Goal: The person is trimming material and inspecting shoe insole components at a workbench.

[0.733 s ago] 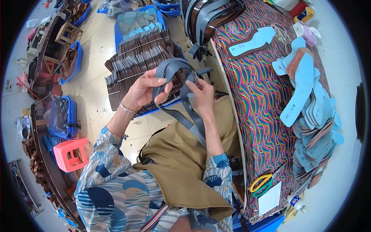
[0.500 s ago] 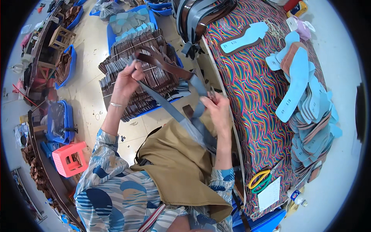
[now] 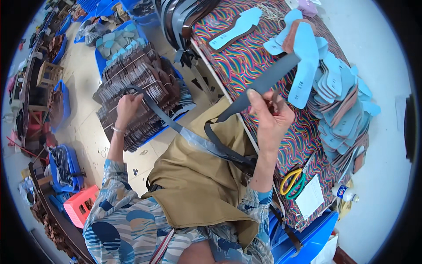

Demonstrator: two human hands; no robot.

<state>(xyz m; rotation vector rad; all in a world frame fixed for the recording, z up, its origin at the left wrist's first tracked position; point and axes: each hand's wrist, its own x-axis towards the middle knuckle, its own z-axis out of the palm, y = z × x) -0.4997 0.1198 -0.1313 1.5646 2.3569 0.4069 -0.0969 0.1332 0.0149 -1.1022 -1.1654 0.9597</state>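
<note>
My left hand (image 3: pixel 128 111) is closed on one end of a long leather strap, grey on the face shown here. From there the strap (image 3: pixel 161 113) runs down to the right across my tan apron (image 3: pixel 198 185). On the right, above the table edge, my right hand (image 3: pixel 273 121) pinches a wider grey stretch of strap (image 3: pixel 263 79) between thumb and fingers; its free end points up toward the light-blue pieces. Something small and dark red shows among the right fingers, too hidden to name. Whether both stretches are one strap I cannot tell.
The patterned tabletop (image 3: pixel 215 31) carries light-blue cut-out templates (image 3: pixel 305 66), a stack of grey-blue pieces (image 3: pixel 338 114), yellow-and-green-handled scissors (image 3: pixel 292 182), white paper (image 3: pixel 310 196) and a bottle (image 3: pixel 345 192). Bundled brown strips (image 3: pixel 136 83) fill a crate ahead. A pink stool (image 3: pixel 82 204) stands left.
My hands have moved apart: the left lower and leftward, the right up and to the right over the table. The strap is stretched out, and its grey face shows. My view has shifted.
</note>
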